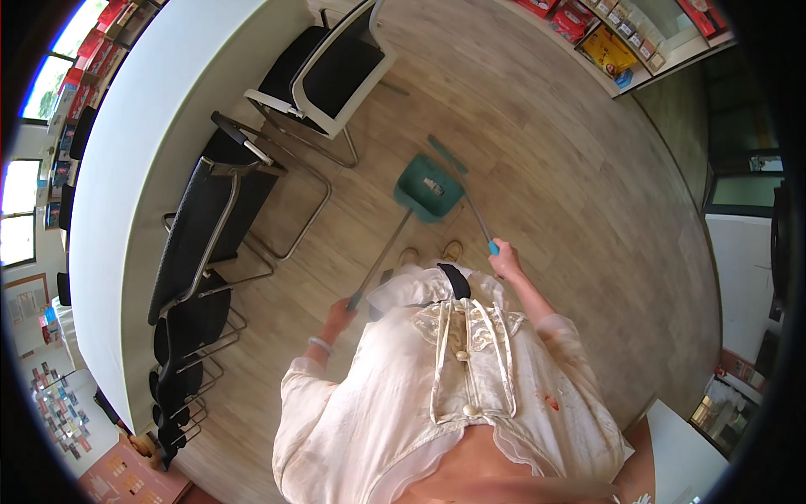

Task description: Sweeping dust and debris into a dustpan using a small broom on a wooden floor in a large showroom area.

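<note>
My left hand (340, 317) is closed around the handle of a long-handled green dustpan (408, 186). The pan lies out ahead of my feet, on or just over the wood-look floor. A small pale crumpled-looking piece (434, 186) sits inside it, too small to name. In my right hand (505, 259) is the blue-ended grip of a broom (447, 154). Its green head is just beyond the pan's far right edge, and its thin stick slants back to me. Whether the broom head touches the floor I cannot tell.
Along the left runs a long white table (159, 109) with black chairs beside it, among them a white-framed chair (340, 76) and a metal-legged chair (201, 227). Shelves with packaged goods (609, 52) stand at the far right. A white-topped counter (684, 454) is near right.
</note>
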A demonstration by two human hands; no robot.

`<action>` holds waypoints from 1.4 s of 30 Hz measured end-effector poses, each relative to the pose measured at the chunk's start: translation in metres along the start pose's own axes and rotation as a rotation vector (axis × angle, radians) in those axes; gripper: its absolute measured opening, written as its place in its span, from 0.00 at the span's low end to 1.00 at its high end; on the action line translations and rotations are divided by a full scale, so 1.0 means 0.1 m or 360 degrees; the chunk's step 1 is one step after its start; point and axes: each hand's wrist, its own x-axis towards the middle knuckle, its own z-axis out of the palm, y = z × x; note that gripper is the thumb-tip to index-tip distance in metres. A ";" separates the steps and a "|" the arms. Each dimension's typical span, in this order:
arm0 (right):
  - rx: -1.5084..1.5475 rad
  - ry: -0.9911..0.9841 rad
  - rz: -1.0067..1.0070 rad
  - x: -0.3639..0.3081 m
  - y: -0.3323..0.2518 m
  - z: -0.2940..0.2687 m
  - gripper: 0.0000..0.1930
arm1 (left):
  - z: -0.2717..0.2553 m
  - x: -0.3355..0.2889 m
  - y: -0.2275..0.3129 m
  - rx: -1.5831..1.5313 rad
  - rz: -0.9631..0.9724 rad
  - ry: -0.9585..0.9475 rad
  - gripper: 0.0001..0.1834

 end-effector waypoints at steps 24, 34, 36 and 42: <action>-0.0010 -0.0127 0.0367 0.34 0.42 0.39 0.26 | -1.25 0.72 2.06 -0.0545 -0.0048 -0.0381 0.11; 0.0262 0.0072 0.0346 0.40 0.38 0.28 0.12 | -1.13 1.05 1.57 0.0448 0.0753 0.0865 0.09; 0.0082 0.0012 0.0146 0.55 0.26 0.22 0.10 | -1.17 0.99 1.55 0.0029 0.0732 0.0792 0.08; 0.0118 0.0059 0.0205 0.75 -0.31 0.89 0.12 | -1.18 0.84 1.43 -0.0791 0.0173 0.0280 0.05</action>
